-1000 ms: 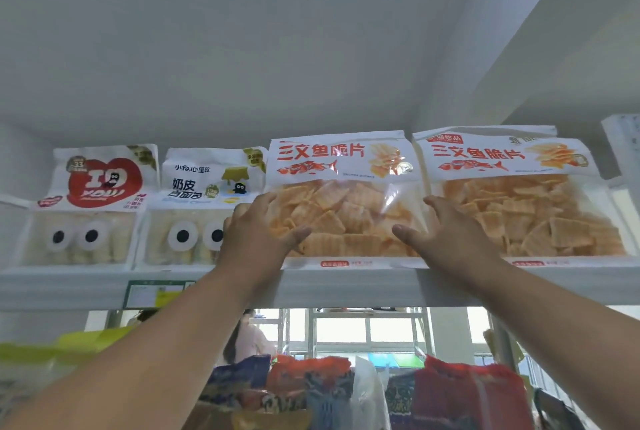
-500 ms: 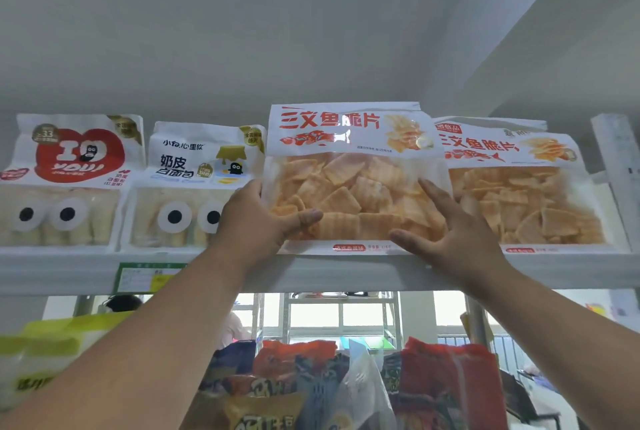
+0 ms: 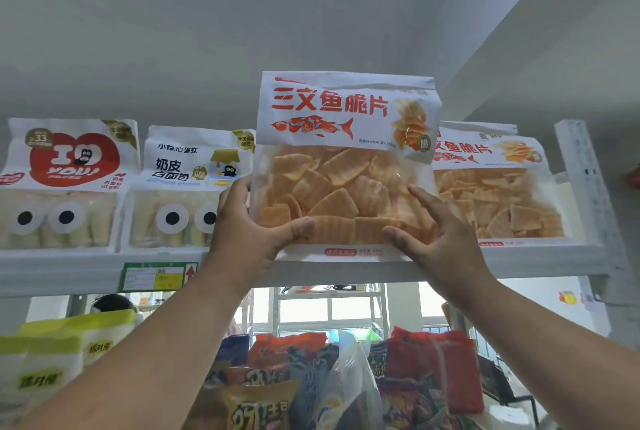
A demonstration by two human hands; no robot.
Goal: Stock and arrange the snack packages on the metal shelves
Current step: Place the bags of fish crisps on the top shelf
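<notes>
- A white metal shelf point(image 3: 346, 272) runs across the view near a plain pale ceiling point(image 3: 207, 31), seen from below and carrying a row of snack packages.
- At far left stands a white bread bag with a red heart point(image 3: 69, 183), cartoon eyes printed on its clear lower half.
- Just beside it sits a second white bread bag point(image 3: 187, 187), also with printed eyes; a green-edged price label point(image 3: 157, 275) is fixed to the shelf edge below it.
- The left hand point(image 3: 249, 232) grips the lower left corner of the salmon crisp bag point(image 3: 343, 166), thumb across the front, fingers behind.
- That bag, white on top with red characters and a red fish, clear below and full of orange crisps, stands upright at the shelf's front edge, between the second bread bag and its twin.
- The right hand point(image 3: 440, 239) is spread against the bag's lower right corner, thumb pressed on the front, fingers fanned along the side.
- A matching crisp bag point(image 3: 491, 187) rests on the shelf to the right, partly covered by the held one.
- A white perforated upright point(image 3: 588, 194) closes the shelf at right, under a sloping ceiling beam point(image 3: 519, 31).
- Below the shelf, yellow-and-white bags point(image 3: 52, 360) sit at left, mixed red and dark snack packets point(image 3: 346, 377) crowd the centre, and bright windows point(image 3: 329, 312) show behind further racking.
</notes>
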